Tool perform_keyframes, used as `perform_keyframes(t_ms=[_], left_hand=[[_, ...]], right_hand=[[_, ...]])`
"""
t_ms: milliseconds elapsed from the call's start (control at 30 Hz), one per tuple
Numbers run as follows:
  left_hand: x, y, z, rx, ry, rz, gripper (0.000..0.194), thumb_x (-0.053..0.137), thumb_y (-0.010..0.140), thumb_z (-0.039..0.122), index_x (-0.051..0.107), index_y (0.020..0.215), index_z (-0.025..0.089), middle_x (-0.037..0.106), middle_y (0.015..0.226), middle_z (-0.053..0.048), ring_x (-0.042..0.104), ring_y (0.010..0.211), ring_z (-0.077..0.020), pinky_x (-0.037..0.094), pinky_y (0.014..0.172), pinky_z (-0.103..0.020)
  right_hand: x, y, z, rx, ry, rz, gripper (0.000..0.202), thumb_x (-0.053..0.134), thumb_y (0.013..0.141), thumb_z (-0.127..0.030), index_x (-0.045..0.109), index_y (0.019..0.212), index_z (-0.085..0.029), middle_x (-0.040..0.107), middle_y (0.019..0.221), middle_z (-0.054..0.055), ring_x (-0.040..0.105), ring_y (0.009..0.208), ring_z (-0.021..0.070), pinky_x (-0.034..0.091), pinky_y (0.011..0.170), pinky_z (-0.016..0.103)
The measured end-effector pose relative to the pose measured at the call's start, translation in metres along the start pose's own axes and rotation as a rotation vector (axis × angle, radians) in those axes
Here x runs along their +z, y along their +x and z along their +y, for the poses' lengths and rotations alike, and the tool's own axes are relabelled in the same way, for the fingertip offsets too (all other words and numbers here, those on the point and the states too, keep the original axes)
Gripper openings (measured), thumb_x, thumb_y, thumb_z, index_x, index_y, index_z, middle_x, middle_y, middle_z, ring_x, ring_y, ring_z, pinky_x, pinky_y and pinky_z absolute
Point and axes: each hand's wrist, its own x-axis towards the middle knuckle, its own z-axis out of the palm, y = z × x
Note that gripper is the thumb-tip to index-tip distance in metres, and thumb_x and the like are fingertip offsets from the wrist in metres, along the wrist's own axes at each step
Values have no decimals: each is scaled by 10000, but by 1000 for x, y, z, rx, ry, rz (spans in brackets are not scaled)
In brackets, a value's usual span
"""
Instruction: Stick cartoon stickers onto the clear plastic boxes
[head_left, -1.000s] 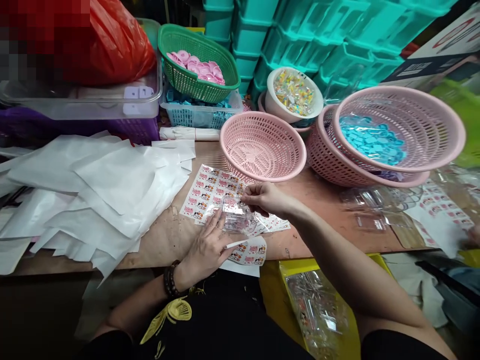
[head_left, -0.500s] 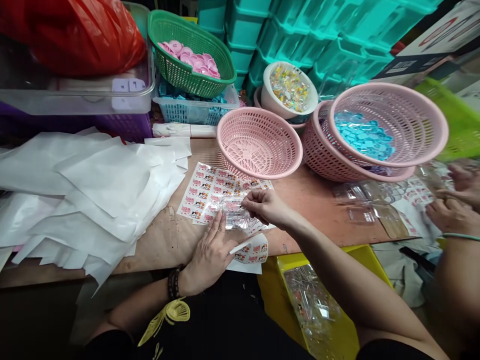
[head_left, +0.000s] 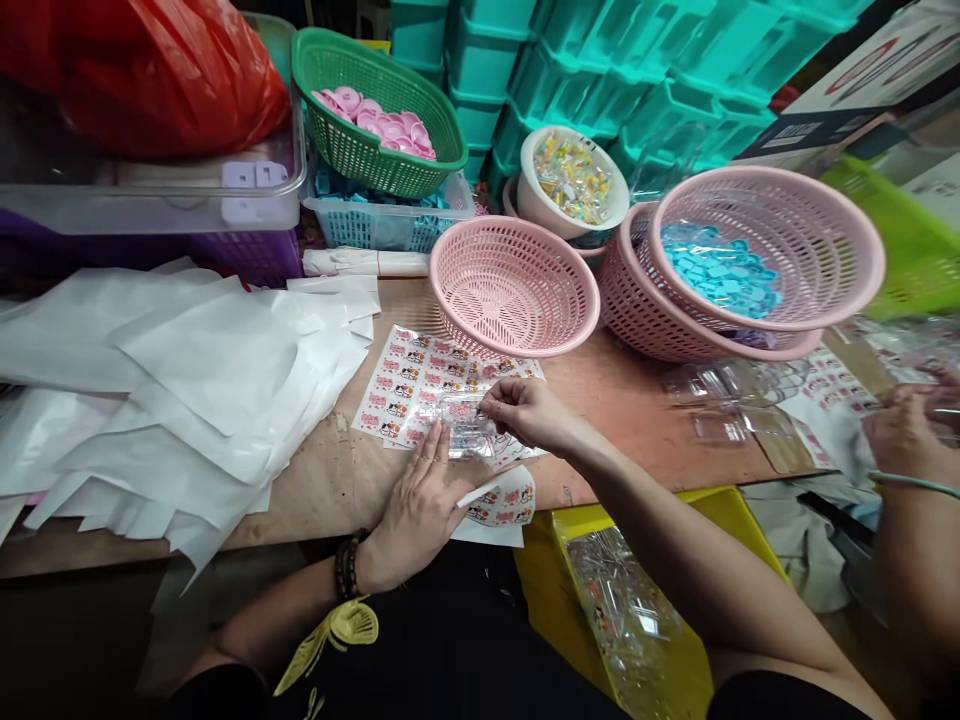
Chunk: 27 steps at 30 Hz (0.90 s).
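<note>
A small clear plastic case (head_left: 469, 430) lies on sheets of cartoon stickers (head_left: 397, 388) on the wooden table. My left hand (head_left: 420, 510) rests with its fingertips on the case's left edge, fingers stretched out, and a curled sticker sheet (head_left: 506, 505) sits by its thumb. At the case's upper right corner, my right hand (head_left: 525, 410) is closed in a pinch; what is between its fingertips is too small to make out.
Beyond the stickers stands a pink basket (head_left: 514, 290). White sheets (head_left: 187, 370) cover the left side. Stacked pink baskets (head_left: 765, 250) hold blue pieces. Another person's hand (head_left: 915, 430) works at the right, near clear cases (head_left: 720, 425). A yellow bin (head_left: 735, 520) is below the table edge.
My hands stay nearly in place at the clear case. The other person's hands have shifted at the far right, where clear plastic is now held up. The view has moved slightly.
</note>
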Motion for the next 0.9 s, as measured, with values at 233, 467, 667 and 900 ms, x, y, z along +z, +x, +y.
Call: perform_keyframes(t_ms=[233,467,667,900], left_hand=[[0,0,1,-5,-7,0,147,712,856,139,704,999,175,103,1707,-117,89,1554,-397,371,1185,-624],[0,0,0,8,-7,-4,164,704,860,135,704,1017,178,98,1709,-123,102,1552,-411,377,1176,-633],[1,0,0,11,-15,-5,160,692,872,137,701,1027,174,131,1703,-150,106,1553,-411,397,1165,-616],[3,0,-1,1,-29,20,136,688,877,146,709,1009,175,142,1703,-137,121,1554,-401,393,1171,-612]], right_hand=[[-1,0,-1,-7,15,-4,279,661,791,-359,522,610,-198,553,446,-28,358,353,57,249,383,207],[-2,0,1,-10,10,-6,294,676,785,-380,524,610,-199,552,445,-30,360,353,53,246,380,204],[-2,1,0,-3,-39,15,244,638,807,-302,523,617,-202,553,446,-34,371,360,62,273,405,213],[2,1,-3,-79,-201,72,251,697,789,-310,547,624,-194,558,538,-28,479,495,99,336,479,226]])
